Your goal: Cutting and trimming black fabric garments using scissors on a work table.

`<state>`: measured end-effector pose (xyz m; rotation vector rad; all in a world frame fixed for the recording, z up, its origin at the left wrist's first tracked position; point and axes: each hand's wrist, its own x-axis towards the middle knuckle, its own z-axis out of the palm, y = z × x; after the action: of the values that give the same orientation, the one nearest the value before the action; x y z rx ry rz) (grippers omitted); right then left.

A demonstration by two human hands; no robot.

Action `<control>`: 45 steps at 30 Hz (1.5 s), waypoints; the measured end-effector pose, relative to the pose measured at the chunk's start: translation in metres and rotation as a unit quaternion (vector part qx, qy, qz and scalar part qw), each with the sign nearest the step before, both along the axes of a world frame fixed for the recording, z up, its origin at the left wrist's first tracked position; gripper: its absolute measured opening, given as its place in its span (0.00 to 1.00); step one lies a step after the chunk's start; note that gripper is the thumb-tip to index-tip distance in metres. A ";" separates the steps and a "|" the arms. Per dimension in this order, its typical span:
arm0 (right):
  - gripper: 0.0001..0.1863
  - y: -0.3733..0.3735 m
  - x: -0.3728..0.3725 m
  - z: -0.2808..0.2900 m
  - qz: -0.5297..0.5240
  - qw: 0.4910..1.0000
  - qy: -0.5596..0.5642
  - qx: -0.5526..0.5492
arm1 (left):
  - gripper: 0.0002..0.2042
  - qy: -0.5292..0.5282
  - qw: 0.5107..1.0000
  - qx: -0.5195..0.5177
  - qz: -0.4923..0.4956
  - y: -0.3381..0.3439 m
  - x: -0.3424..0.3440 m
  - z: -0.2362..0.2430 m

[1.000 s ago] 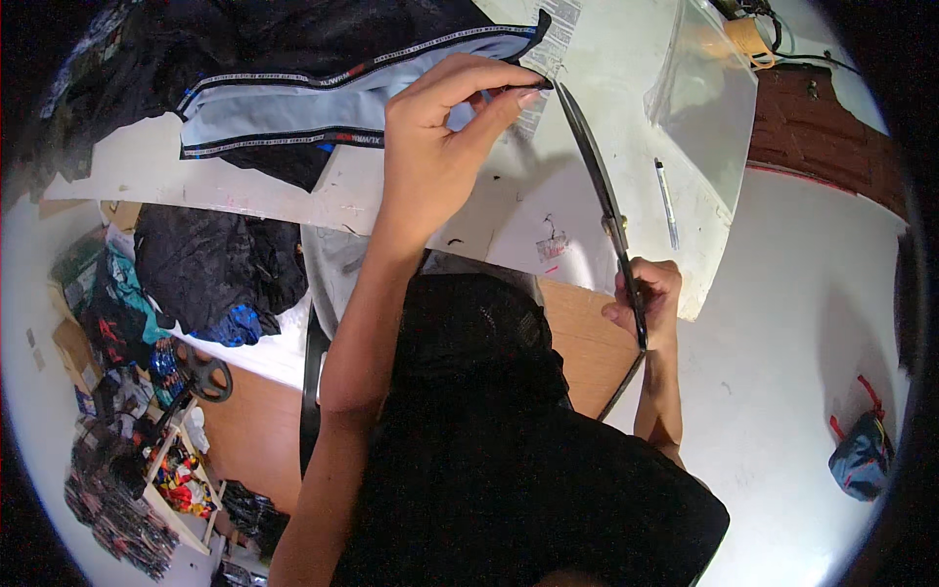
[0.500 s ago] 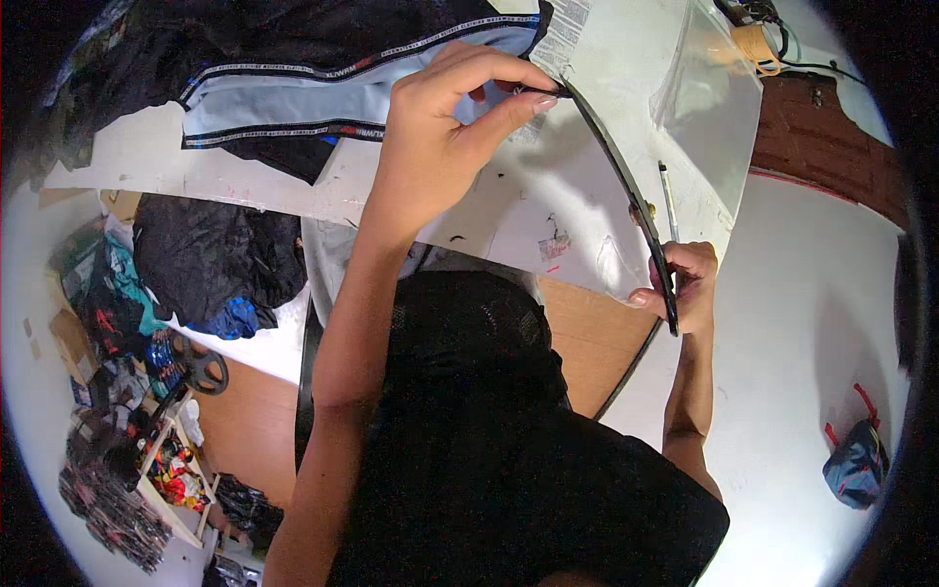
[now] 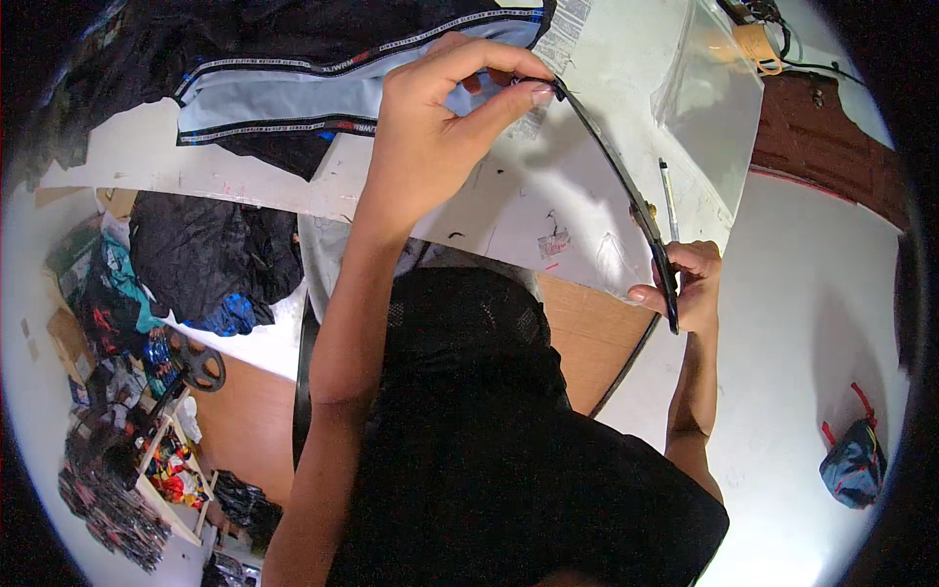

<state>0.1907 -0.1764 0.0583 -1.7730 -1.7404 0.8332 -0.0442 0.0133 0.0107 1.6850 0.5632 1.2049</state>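
Note:
My right hand [image 3: 693,284] is closed round the handles of a pair of long dark scissors [image 3: 626,178], whose brass-coloured pivot shows halfway along. The blades point up and to the left, seen nearly edge-on. At their tips my left hand [image 3: 440,122] pinches a small black strip [image 3: 538,82] between thumb and forefinger. The strip touches or nearly touches the blade tips; most of it is hidden by the fingers. Behind my left hand lies a black garment piece [image 3: 323,29] with a light blue panel [image 3: 284,103] edged in printed black tape.
A white table [image 3: 577,196] lies under my hands. On it are a pen [image 3: 669,201], a clear plastic sheet [image 3: 699,117] and a tan roll [image 3: 758,47]. Black fabric [image 3: 210,254] and a crowded shelf [image 3: 176,479] stand at the left. A dark bag [image 3: 853,464] is at the far right.
The scissors have turned slightly and their blades look thinner at the tips. Both hands keep their grip and have barely moved.

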 end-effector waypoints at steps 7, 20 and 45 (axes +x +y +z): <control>0.25 -0.003 -0.006 -0.003 -0.038 0.995 -0.091 0.020 | 0.07 -0.013 0.999 -0.046 0.005 -0.003 0.000 -0.001; 0.17 0.058 -0.084 -0.034 -0.294 0.883 0.343 0.129 | 0.06 0.062 0.997 -0.040 -0.025 -0.019 0.004 0.009; 0.12 0.086 -0.060 -0.038 -0.395 0.807 0.399 0.184 | 0.06 0.093 0.993 -0.044 0.050 -0.040 0.034 0.003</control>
<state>0.1311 -0.0900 0.0198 -1.3586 -0.4744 0.6417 -0.0099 -0.0267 0.0140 1.7204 0.8115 1.0834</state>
